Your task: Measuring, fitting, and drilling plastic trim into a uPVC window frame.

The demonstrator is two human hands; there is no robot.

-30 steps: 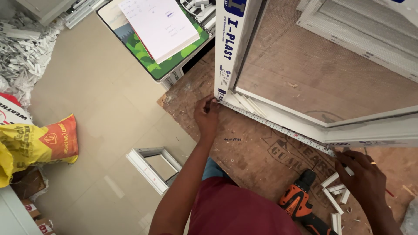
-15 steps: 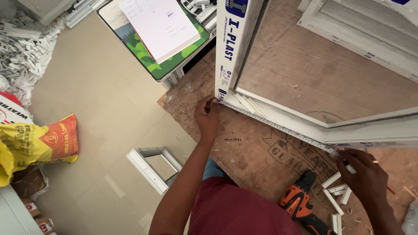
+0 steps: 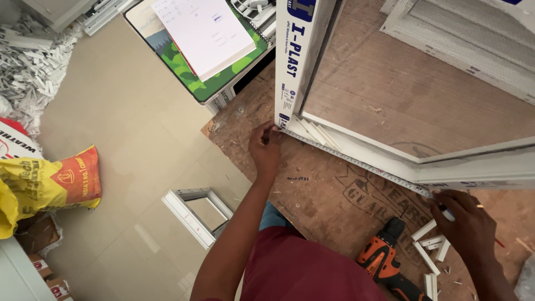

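Observation:
A white plastic window frame lies on a brown plywood board. A metal tape measure blade is stretched along the frame's near edge. My left hand pinches the tape's end at the frame's left corner. My right hand holds the tape's other end down near the frame's right part, with a pen gripped between its fingers. Mesh covers the frame's opening.
An orange and black cordless drill lies on the board near my right hand, beside short white profile offcuts. A small white frame sits on the tiled floor. A yellow sack, white scrap pieces and a notebook lie around.
My right hand has shifted slightly left along the tape, closer to the frame. My left hand stays at the corner.

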